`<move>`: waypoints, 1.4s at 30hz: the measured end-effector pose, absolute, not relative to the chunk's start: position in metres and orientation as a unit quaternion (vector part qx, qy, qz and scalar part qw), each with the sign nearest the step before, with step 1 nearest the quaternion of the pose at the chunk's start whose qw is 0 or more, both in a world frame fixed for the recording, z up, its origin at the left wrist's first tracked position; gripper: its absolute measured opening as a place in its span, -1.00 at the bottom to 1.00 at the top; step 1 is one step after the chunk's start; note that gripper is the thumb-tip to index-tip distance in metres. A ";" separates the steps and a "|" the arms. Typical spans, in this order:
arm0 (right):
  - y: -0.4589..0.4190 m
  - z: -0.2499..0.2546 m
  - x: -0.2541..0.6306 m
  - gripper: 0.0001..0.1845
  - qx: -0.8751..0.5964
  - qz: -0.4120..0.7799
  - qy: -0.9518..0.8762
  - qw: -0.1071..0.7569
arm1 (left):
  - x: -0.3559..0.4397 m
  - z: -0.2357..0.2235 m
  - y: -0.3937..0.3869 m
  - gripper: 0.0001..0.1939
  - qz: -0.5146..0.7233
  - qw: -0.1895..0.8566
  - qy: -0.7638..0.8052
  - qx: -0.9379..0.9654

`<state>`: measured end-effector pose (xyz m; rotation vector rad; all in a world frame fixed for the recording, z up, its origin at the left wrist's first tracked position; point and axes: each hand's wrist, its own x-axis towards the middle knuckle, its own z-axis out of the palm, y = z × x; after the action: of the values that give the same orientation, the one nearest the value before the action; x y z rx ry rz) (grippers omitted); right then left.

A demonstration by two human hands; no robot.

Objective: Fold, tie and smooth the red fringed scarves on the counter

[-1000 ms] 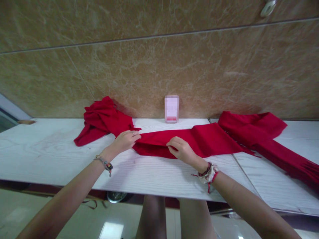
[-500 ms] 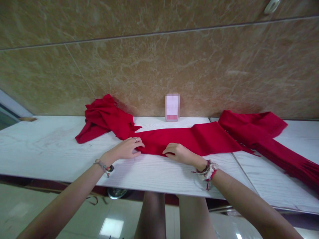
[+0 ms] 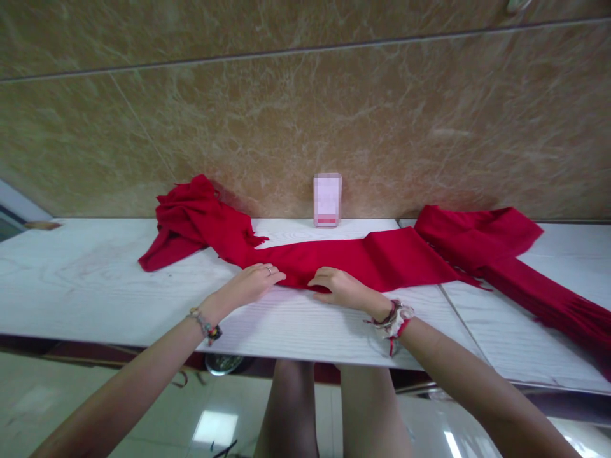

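A red scarf lies stretched in a long, narrow band across the white wood-grain tabletop. Both hands are at its near edge, a short distance apart. My left hand, with a ring on one finger, has its fingertips closed on that edge; its thumb is mostly hidden. My right hand curls its fingers over the same edge, with the thumb on the near side. To the left, the cloth runs into a crumpled red heap against the wall.
More folded red cloth lies at the right, its fringed part trailing to the table's front. A phone with a blurred screen leans on the marbled wall. A seam divides the tabletop. A round dish shows below the front edge.
My left hand has slid a little to the right along the scarf's near edge, closer to my right hand. The whole view has shifted slightly.
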<state>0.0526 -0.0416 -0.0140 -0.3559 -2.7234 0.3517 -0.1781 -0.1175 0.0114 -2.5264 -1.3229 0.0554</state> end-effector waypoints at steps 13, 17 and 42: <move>-0.041 -0.016 0.052 -0.80 -0.145 0.091 -0.959 0.224 | -0.172 0.011 -0.118 -0.82 0.018 0.219 -0.494 -0.841; -0.039 -0.018 0.052 -0.81 -0.149 0.069 -0.961 0.223 | -0.172 0.005 -0.120 -0.80 0.014 0.250 -0.494 -0.832; 0.012 0.006 0.017 -0.79 -0.275 0.179 -0.916 0.232 | -0.172 -0.031 -0.111 -0.87 -0.077 0.218 -0.421 -0.877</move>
<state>0.0168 0.0122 0.0064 -0.7566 -2.5157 0.4910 -0.1721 -0.1112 -0.0310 -2.4274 -1.1663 -0.2145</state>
